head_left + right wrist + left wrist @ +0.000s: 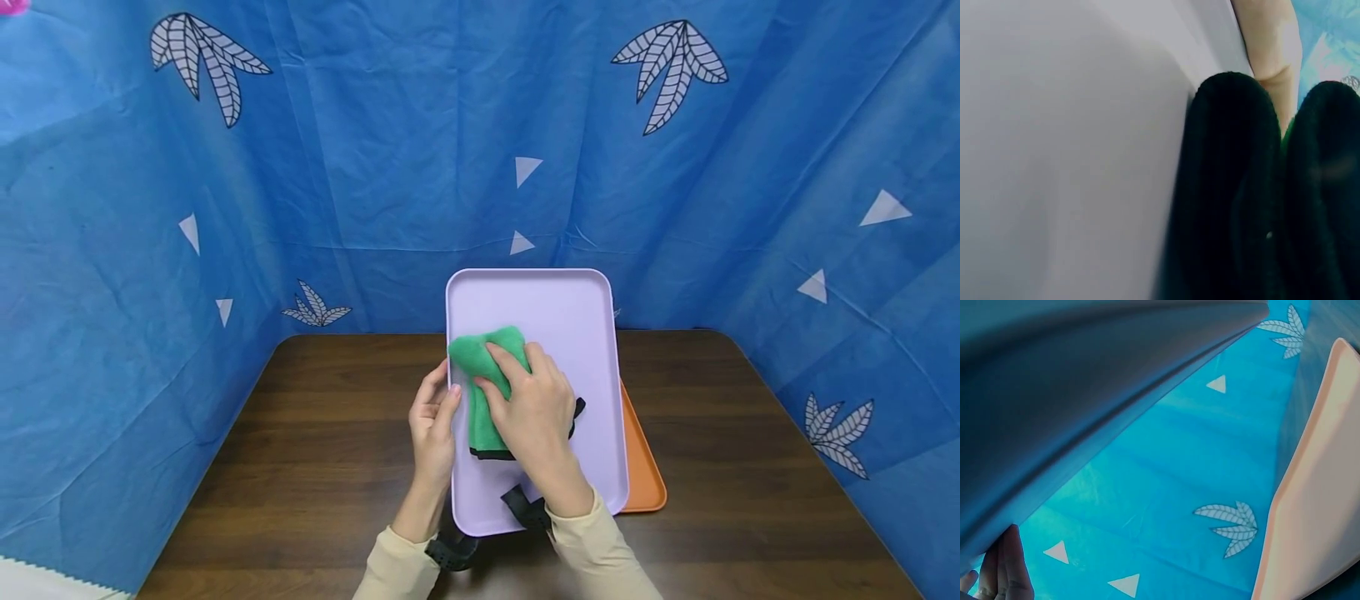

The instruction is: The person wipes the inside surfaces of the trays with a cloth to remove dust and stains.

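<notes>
- The lavender serving tray [536,304] is held with its face toward the person and its far end raised, overlapping the blue curtain [405,150] in the head view.
- The left hand [433,433] grips the tray's rim at 9 o'clock, thumb in front.
- The head view hides the tray's back; the left wrist view shows that underside, dark, toward 10 o'clock, with the left hand's fingertips against it at 8 o'clock.
- The right hand [536,408] holds the folded green cloth [483,417] against the tray's face, left of centre toward 9 o'clock, fingers bent over it.
- Only the head view makes out the cloth's black edging [491,455], along its 6 o'clock side.
- The right wrist view looks close along the cloth instead: two thick rounded folds, almost black there, at 4 o'clock, the pale tray face at 9, and part of the left hand between 1 and 2.
- An orange tray [643,475] lies on the wood-grain bench [337,433], showing past the lavender one at 4 o'clock; a paler rimmed surface at 3 o'clock in the left wrist view appears to be the same tray.
- Whether the lavender tray's lower end touches anything beneath, I cannot tell.
</notes>
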`<state>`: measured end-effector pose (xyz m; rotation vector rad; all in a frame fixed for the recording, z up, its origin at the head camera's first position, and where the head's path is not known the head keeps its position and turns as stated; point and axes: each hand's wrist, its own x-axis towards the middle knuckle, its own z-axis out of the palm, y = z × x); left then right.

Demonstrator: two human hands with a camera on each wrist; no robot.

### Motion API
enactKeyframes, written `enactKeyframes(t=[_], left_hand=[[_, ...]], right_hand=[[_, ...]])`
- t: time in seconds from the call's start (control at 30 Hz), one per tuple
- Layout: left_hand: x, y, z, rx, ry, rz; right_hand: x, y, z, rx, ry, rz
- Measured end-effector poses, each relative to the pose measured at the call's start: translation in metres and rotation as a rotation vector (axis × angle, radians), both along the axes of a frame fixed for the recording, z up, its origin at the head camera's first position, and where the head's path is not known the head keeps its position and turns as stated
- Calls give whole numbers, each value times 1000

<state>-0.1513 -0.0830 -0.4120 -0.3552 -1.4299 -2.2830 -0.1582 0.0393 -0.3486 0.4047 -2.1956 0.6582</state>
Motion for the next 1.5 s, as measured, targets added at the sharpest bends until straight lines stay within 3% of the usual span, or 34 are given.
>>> enactKeyframes(t=[0.3,0.7,0.83,1.2,1.5], left_hand=[[-1,-5,2,17,-19,21],[-2,-12,3,37,-2,8],[-3,-14,3,42,1,0],[-2,-14,2,43,-8,-16],[-3,-12,2,22,-14,-11]], right_hand=[[-5,20,-3,-42,-63,-67],[-14,62,-6,-151,-303,-272],[-14,68,-8,-176,-365,-292],[-11,64,-11,-230,-406,-298],[-10,57,-15,-221,-358,-290]])
